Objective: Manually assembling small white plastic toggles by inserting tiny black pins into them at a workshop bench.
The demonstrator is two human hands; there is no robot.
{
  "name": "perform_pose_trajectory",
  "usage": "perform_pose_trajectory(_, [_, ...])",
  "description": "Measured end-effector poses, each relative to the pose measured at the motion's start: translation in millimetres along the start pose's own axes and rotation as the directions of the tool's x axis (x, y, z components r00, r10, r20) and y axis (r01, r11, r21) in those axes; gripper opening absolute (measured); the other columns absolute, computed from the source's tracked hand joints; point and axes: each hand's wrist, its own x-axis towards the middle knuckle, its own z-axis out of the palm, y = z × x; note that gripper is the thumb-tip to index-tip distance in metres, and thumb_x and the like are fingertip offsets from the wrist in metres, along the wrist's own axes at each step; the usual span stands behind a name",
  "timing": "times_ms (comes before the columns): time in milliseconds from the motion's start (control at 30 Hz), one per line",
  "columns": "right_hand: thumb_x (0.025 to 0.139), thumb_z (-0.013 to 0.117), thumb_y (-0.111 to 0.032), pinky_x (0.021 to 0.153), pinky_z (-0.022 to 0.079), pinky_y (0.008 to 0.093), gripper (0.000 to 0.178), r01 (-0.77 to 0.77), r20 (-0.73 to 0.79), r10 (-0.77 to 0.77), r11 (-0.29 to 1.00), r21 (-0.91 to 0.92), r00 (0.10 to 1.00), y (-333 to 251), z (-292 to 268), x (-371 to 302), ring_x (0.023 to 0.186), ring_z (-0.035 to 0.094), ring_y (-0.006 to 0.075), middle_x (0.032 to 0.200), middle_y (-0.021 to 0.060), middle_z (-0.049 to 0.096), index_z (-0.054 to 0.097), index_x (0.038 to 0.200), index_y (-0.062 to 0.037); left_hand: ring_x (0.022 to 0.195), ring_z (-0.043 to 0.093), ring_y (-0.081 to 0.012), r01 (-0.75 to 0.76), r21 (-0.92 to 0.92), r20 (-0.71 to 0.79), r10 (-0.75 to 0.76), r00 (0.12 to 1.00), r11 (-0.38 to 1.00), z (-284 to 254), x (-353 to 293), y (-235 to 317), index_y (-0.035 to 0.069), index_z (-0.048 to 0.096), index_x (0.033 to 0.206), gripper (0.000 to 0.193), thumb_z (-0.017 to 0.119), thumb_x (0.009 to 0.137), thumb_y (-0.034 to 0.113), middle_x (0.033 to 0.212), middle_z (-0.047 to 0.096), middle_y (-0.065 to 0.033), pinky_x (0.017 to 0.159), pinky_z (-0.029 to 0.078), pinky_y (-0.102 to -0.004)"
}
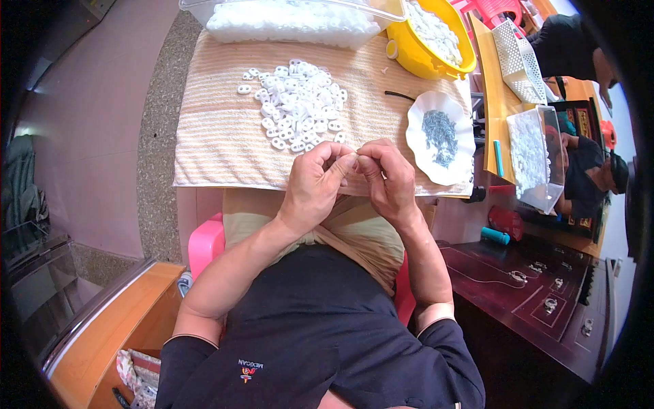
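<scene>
My left hand (315,178) and my right hand (390,178) meet at the front edge of a striped towel (225,129). Thumb and fingers of each are pinched closed, tips almost touching. Whatever sits between them is too small and covered to name. Just beyond my left hand lies a loose pile of small white oval plastic pieces (300,102), many showing two holes. Beside my right hand stands a white wavy-rimmed dish (417,140) holding a heap of tiny dark, thin metal-looking parts (440,138). A short black stick (400,95) rests behind the dish.
At the back are a clear bin (293,42) of white pieces and a yellow basin (409,51) of white parts. Rightward, an orange-brown table carries a white perforated basket (516,54) and another clear box (555,184). Other people are at that side. A pink chair (206,243) surrounds me.
</scene>
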Motion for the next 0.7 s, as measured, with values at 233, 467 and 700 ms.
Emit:
perform_pose_trajectory(233, [0.086, 0.063, 0.001, 0.061, 0.051, 0.0271, 0.006, -0.138, 0.002, 0.14, 0.978, 0.155, 0.99, 3.0, 1.8, -4.6, 0.07, 0.063, 0.0173, 0.082, 0.0115, 0.062, 0.061, 0.092, 0.0021, 0.065, 0.051, -0.0026, 0.005, -0.055, -0.01, -0.005, 1.0, 0.998, 1.0, 0.5, -0.4, 0.0, 0.062, 0.096, 0.019, 0.062, 0.094, 0.019, 0.077, 0.059, 0.0026, 0.059, 0.043, -0.0177])
perform_pose_trajectory(467, [0.088, 0.063, 0.0, 0.065, 0.053, 0.0227, 0.009, -0.3, 0.041, 0.309, 0.868, 0.395, 0.95, 0.9, 4.7, -8.0, 0.079, 0.066, 0.0117, 0.086, 0.0063, 0.064, 0.062, 0.097, 0.0024, 0.07, 0.056, -0.0056, 0.016, -0.044, -0.015, -0.017, 1.0, 0.999, 0.3, -0.4, 1.7, -0.001, 0.061, 0.094, 0.018, 0.059, 0.095, 0.017, 0.079, 0.062, -0.0021, 0.06, 0.047, -0.0206])
perform_pose_trajectory(700, [0.091, 0.057, 0.004, 0.069, 0.051, 0.0222, 0.008, -0.266, 0.039, 0.266, 0.922, 0.28, 0.963, -0.7, 6.9, -8.6, 0.077, 0.063, 0.0114, 0.09, 0.0076, 0.061, 0.059, 0.099, 0.0055, 0.069, 0.054, -0.0046, 0.002, -0.018, -0.02, -0.002, 1.0, 1.0, 0.1, -1.2, -2.3, -0.001, 0.061, 0.094, 0.02, 0.059, 0.095, 0.018, 0.079, 0.062, -0.0011, 0.059, 0.046, -0.0206])
